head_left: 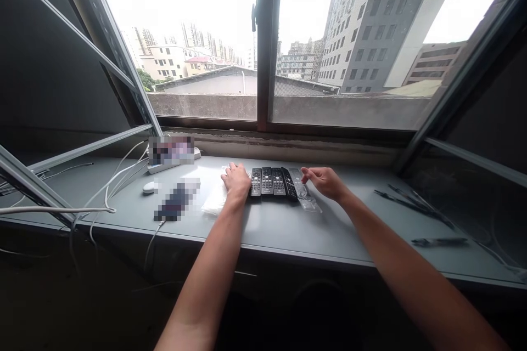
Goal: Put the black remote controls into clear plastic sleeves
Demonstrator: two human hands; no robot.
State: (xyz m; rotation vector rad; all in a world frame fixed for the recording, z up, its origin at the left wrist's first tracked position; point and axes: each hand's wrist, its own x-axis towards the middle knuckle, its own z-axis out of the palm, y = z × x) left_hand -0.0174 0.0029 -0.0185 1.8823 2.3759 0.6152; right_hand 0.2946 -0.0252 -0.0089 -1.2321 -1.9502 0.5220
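Note:
Several black remote controls (267, 182) lie side by side on the grey table (263, 227), and the rightmost is tilted. My left hand (236, 180) rests palm down at the left edge of this row, fingers spread, over a pile of white, clear plastic bags (214, 200). To the right of the row lies a crumpled clear plastic bag (308, 200). Beside its upper end is my right hand (323, 181), with the fingers curled and pressed together. Whatever the right fingertips pinch, if anything, is too small to make out.
A phone-like device (177, 203), blurred out, lies on the left with a cable plugged in. Near it are a round white object (150, 188) and a white power strip (197, 153). Dark tools or cables (411, 203) lie at right. Metal frame bars (119, 44) flank the window.

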